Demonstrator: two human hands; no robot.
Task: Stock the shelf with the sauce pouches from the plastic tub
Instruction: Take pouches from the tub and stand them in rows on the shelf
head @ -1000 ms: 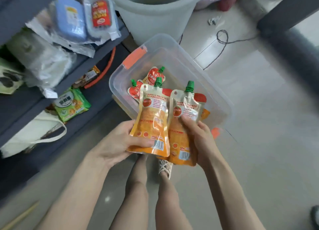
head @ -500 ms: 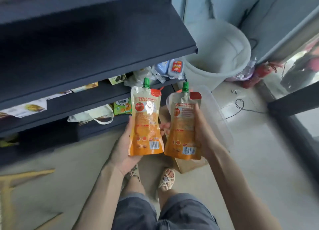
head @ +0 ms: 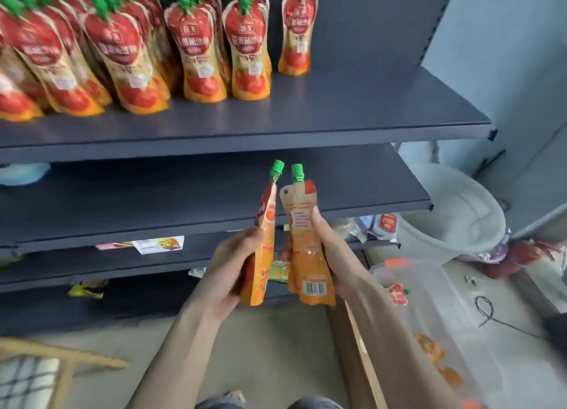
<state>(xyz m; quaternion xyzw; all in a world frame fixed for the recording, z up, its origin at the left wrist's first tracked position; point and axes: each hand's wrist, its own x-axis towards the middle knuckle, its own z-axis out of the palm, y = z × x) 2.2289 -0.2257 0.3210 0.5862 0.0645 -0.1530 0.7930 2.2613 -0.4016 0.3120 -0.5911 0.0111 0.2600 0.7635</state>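
Note:
My left hand [head: 228, 267] grips an orange sauce pouch [head: 264, 249] with a green cap, turned edge-on. My right hand [head: 334, 255] grips a second pouch [head: 303, 233], its back label and barcode facing me. Both pouches are held upright side by side in front of the bare middle shelf [head: 184, 200]. The top shelf [head: 337, 114] carries several rows of upright red-and-orange pouches [head: 199, 46], with bare room at its right end. The clear plastic tub [head: 435, 310] with orange clips sits on the floor at lower right, a few pouches inside.
A white bucket [head: 454, 212] stands right of the shelf unit. Lower shelves hold packets and price tags [head: 159, 244]. A cardboard edge [head: 359, 347] lies beside the tub. A black cable [head: 487, 310] loops on the floor. A wooden frame [head: 61, 359] sits at lower left.
The view has tilted up from the tub to the stocked top shelf. Both hands have risen with their pouches, and the left pouch has turned edge-on.

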